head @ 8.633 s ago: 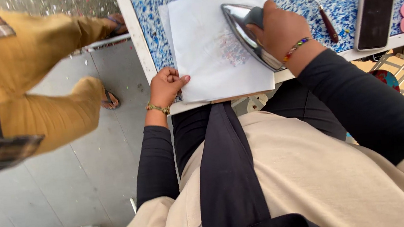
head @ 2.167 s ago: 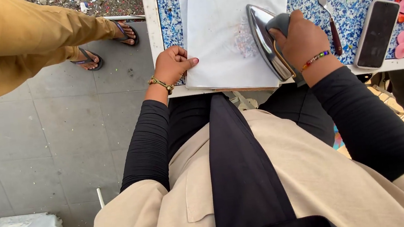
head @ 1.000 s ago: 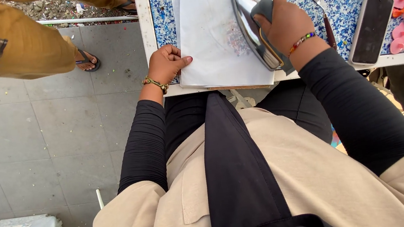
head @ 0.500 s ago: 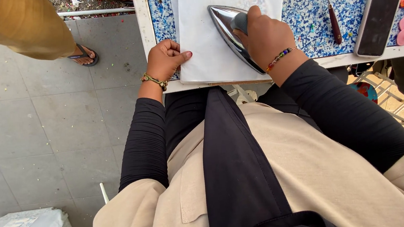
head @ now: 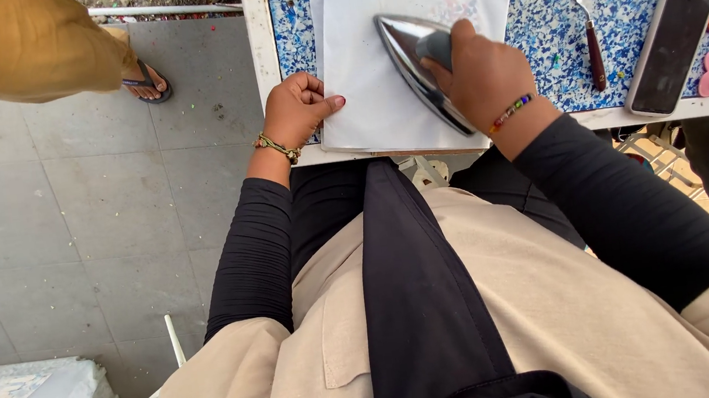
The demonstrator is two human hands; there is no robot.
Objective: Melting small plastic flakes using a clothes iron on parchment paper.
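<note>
table (head: 548, 38) with a blue speckled top, seen from above; a person in a beige vest and black sleeves stands at its near edge. a white sheet of paper (head: 376, 65) lies on the table, its lower edge level with the table's near edge. the right hand (head: 486, 75) has its fingers wrapped fully around the dark handle of a metal iron (head: 416, 70), whose soleplate presses on the right half of the paper. the left hand (head: 297, 108) rests as a loose fist, fingers curled in and holding nothing, with knuckles and thumb pinning the paper's left edge. risks, as a judgement: the paper may scorch if the iron dwells in one spot; the sheet may slide or crease if the left hand's pressure slackens; the left fingers lie near the hot metal. a dark phone (head: 668, 52) and a small red-handled spatula (head: 586, 25) lie to the right, well apart from the iron. another person's sandalled foot (head: 144, 76) stands on the floor at left.
</note>
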